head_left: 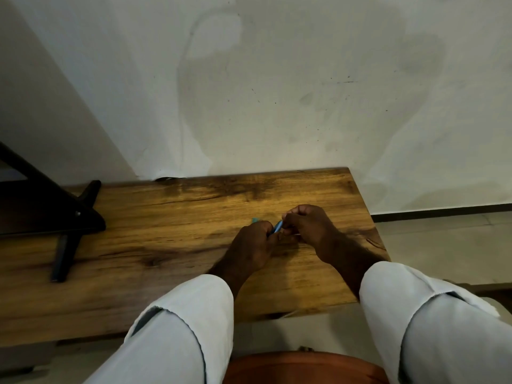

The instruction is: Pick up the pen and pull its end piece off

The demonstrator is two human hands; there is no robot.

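A plain indoor room, likely a home or a simple work corner.

A wooden table with a stained, grainy top stands pushed against a white plastered wall marked with damp patches and small specks. On the far left of the table rests a black stand with splayed legs. To the right, a pale tiled floor meets the wall at a dark skirting strip.

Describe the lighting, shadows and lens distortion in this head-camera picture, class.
Head view: dim, soft light; the wooden table shows a faint sheen near its far edge; shadow pools under the left hand and right hand; the small blue object they pinch is slightly soft; the wide lens bends the table edges and swells the white sleeves.
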